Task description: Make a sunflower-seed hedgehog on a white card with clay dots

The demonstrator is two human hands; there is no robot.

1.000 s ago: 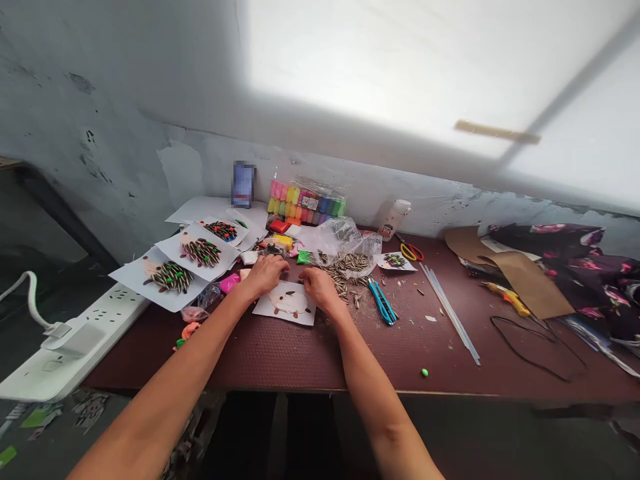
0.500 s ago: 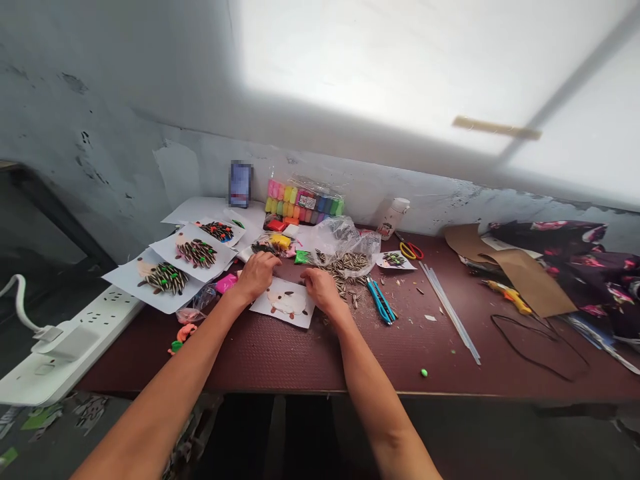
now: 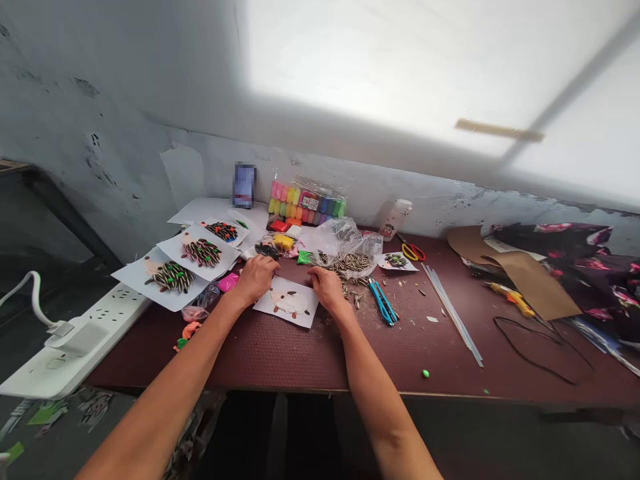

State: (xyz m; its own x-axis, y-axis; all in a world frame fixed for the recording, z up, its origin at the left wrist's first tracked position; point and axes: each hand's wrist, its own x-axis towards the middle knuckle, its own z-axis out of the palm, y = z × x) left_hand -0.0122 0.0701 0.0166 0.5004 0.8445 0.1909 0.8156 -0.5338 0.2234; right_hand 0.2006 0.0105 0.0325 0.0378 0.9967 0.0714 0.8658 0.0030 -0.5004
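White card (image 3: 264,304) (pale blob (image 3: 290,303) on it) lay on surface (image 3: 280,360), top edge betw. L hand (image 3: 259,275) and R hand (image 3: 326,287), both w/ fingers curled; couldn't tell if either gripped. Seeds (image 3: 353,265) lay near R hand.

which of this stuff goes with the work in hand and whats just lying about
Likely part of the work: white card bearing a pale shape, striped seeds, bag of coloured packs, seed-covered cards

Apparently just lying about: bottle, phone, power strip, floral cloth
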